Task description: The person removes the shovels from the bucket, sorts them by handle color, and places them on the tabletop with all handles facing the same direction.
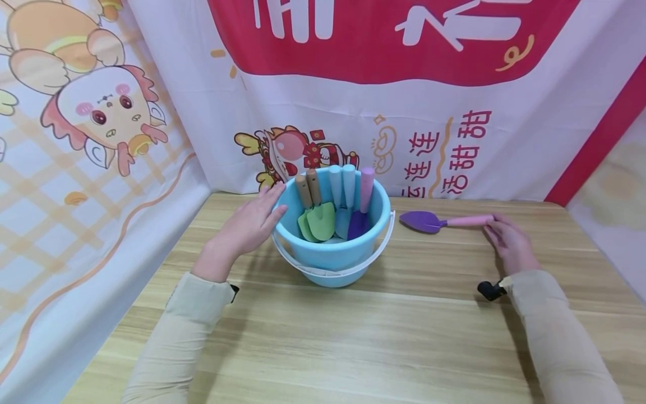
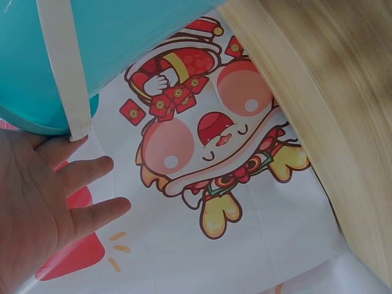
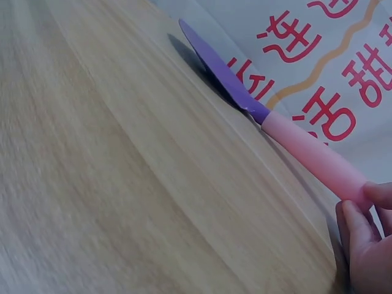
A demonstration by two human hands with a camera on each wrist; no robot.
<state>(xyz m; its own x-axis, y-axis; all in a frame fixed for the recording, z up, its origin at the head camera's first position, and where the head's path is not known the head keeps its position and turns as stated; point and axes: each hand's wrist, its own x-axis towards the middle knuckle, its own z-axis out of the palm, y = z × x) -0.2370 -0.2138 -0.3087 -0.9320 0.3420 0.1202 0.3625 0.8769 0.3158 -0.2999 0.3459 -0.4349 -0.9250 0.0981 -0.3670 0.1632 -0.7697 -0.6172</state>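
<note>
A light blue bucket stands on the table with several small garden trowels inside, handles up: green trowels with brown handles, blue ones, and a purple one with a pink handle. My left hand touches the bucket's left rim with fingers extended; the left wrist view shows the fingers spread beside the white bucket handle. On the right, my right hand pinches the pink handle end of another purple trowel. Its blade points left, low over the wood.
The wooden table meets a white printed cloth hanging behind it. Another patterned cloth hangs along the left side. The bucket's white carrying handle droops at its front.
</note>
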